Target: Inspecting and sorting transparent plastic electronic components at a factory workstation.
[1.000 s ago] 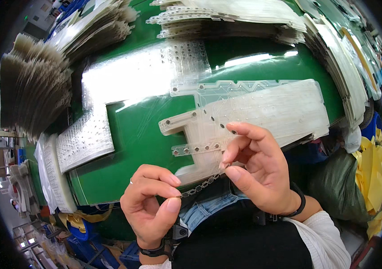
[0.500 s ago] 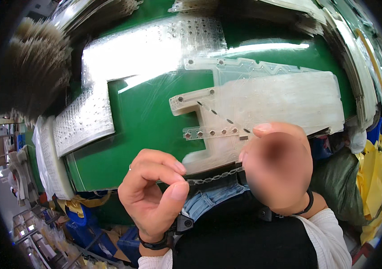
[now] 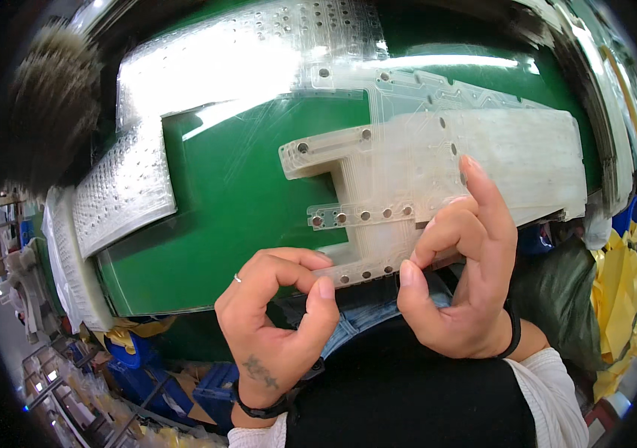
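A clear flexible circuit film (image 3: 367, 273) with fine traces and dark round spots lies over a stack of whitish film sheets (image 3: 520, 160). The film's near edge sits between my two hands. At its left near corner, my left hand (image 3: 277, 317) is closed, thumb and forefinger pinching the edge. My right hand (image 3: 460, 280) pinches the same edge farther right with thumb and a bent finger, while another finger stretches out over the sheets. How many layers each pinch takes in, I cannot tell.
A shiny dotted plastic sheet (image 3: 128, 190) covers the left and back of the green table (image 3: 236, 179). Brownish stacked sheets (image 3: 50, 112) stand at far left. More stacks line the right edge. Yellow sheets (image 3: 621, 291) and blue bins (image 3: 143, 392) lie below table level.
The film has shifted, and its near edge with dark spots now shows between my hands. My right hand has turned to pinch that edge. My left hand has moved slightly right.
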`<state>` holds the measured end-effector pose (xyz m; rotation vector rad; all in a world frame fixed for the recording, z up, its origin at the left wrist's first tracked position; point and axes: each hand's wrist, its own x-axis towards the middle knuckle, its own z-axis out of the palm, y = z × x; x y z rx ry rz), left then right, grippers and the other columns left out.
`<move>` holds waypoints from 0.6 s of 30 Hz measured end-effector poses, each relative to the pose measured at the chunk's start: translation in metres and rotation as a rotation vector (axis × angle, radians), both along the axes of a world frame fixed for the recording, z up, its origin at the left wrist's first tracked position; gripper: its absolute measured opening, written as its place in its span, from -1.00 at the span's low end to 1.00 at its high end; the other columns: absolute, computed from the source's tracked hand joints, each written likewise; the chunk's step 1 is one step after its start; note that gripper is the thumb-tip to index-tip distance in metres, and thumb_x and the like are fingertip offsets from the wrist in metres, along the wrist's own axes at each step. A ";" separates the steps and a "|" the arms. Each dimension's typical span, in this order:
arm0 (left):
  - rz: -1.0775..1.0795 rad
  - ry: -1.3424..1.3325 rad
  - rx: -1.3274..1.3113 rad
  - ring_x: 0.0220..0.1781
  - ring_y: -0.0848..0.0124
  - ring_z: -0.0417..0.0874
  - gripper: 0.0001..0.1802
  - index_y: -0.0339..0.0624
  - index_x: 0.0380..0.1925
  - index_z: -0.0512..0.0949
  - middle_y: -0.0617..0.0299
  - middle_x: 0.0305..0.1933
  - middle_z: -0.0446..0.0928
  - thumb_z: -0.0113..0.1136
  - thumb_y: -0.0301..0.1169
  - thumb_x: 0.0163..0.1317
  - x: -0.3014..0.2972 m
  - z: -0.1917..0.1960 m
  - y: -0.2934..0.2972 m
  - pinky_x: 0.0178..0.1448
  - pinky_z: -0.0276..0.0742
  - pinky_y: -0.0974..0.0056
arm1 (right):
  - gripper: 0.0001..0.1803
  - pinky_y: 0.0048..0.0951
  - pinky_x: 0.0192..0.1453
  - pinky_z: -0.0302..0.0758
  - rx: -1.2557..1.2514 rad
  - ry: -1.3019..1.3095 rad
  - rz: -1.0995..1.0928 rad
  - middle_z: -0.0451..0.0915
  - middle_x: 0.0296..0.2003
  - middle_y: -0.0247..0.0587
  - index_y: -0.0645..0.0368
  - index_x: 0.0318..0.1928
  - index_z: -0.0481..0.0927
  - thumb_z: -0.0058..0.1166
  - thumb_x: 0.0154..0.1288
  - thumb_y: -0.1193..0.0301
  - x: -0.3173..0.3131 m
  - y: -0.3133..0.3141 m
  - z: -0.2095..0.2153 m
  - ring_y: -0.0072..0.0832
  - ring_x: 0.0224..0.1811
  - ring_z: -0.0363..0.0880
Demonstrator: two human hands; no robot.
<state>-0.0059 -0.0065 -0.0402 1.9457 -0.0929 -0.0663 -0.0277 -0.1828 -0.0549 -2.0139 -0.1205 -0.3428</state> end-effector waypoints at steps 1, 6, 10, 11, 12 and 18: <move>0.009 0.008 0.000 -0.37 0.39 0.62 -0.89 -0.27 -0.61 0.48 0.12 -0.41 0.62 0.25 -0.59 -0.09 0.000 0.000 0.000 -0.18 0.46 0.39 | -0.15 -0.42 -0.02 0.22 -0.019 -0.014 0.004 0.50 -0.52 -0.38 0.45 0.29 0.13 0.09 -0.13 0.67 0.001 -0.001 0.000 -0.49 -0.35 0.36; 0.023 0.020 0.015 -0.38 0.40 0.62 -0.88 -0.26 -0.61 0.49 0.13 -0.42 0.62 0.27 -0.59 -0.10 0.000 0.000 0.001 -0.19 0.46 0.40 | -0.12 -0.73 -0.39 0.31 -0.139 -0.003 0.132 0.39 -0.47 -0.36 0.50 0.32 -0.09 0.05 0.00 0.63 0.004 -0.008 0.002 -0.67 -0.46 0.32; 0.004 0.006 0.014 -0.38 0.39 0.63 -0.88 -0.26 -0.61 0.49 0.12 -0.42 0.62 0.27 -0.59 -0.10 0.001 -0.001 0.001 -0.21 0.47 0.40 | -0.13 -0.73 -0.39 0.29 -0.148 -0.003 0.138 0.39 -0.48 -0.36 0.50 0.32 -0.09 0.05 0.01 0.63 0.004 -0.008 0.002 -0.67 -0.46 0.32; -0.001 -0.001 0.022 -0.38 0.39 0.63 -0.88 -0.26 -0.61 0.49 0.12 -0.42 0.62 0.27 -0.59 -0.10 0.001 -0.001 0.001 -0.21 0.47 0.40 | -0.13 -0.73 -0.39 0.29 -0.152 -0.004 0.138 0.39 -0.48 -0.36 0.50 0.32 -0.08 0.05 0.01 0.63 0.004 -0.008 0.002 -0.67 -0.46 0.32; -0.004 0.000 0.017 -0.38 0.39 0.63 -0.88 -0.26 -0.61 0.49 0.12 -0.42 0.62 0.27 -0.59 -0.10 0.001 -0.001 0.001 -0.21 0.47 0.40 | -0.13 -0.72 -0.39 0.29 -0.157 0.002 0.141 0.39 -0.48 -0.36 0.50 0.32 -0.08 0.05 0.01 0.63 0.004 -0.008 0.002 -0.67 -0.45 0.32; -0.022 -0.016 0.036 -0.40 0.38 0.63 -0.88 -0.26 -0.61 0.49 0.13 -0.43 0.62 0.27 -0.59 -0.10 0.003 -0.001 0.001 -0.23 0.47 0.39 | -0.14 -0.72 -0.39 0.28 -0.170 0.003 0.153 0.39 -0.47 -0.34 0.50 0.32 -0.08 0.05 0.02 0.63 0.005 -0.009 0.004 -0.67 -0.45 0.32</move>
